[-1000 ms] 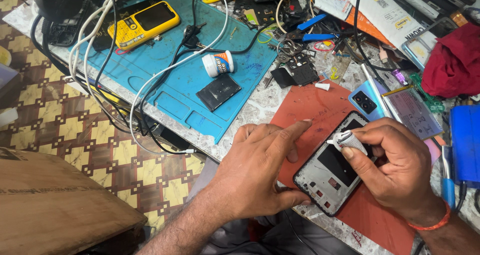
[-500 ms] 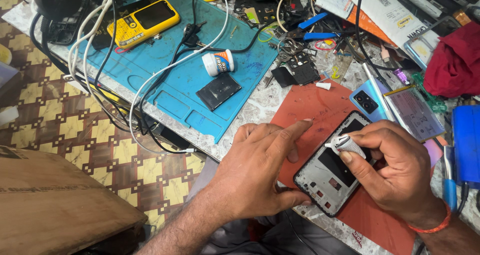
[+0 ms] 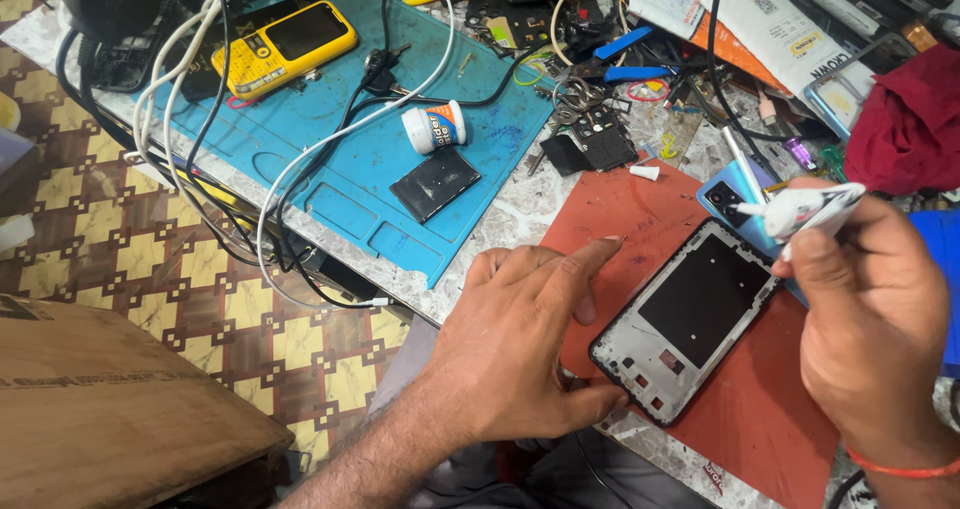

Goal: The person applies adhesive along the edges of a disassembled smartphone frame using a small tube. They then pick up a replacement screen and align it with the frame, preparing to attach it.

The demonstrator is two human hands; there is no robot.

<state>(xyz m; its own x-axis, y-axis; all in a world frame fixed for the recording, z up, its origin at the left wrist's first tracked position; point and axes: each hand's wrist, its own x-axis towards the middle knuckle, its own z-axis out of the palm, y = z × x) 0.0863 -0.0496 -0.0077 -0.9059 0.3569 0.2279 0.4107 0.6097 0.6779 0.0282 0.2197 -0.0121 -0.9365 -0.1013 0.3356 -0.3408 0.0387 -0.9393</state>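
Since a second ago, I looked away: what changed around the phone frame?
The right hand lifted the small white tube off the phone frame, up and rightward, still gripping it. The left hand stayed braced at the frame's lower corner on the red mat.

A grey phone frame (image 3: 685, 321) lies flat on the red mat; a white tube (image 3: 808, 208) is held above it.

Left hand (image 3: 525, 349) steadies a phone frame (image 3: 685, 319) on a red mat (image 3: 640, 219); right hand (image 3: 875, 319) lifts a white glue tube (image 3: 812, 209) just above it
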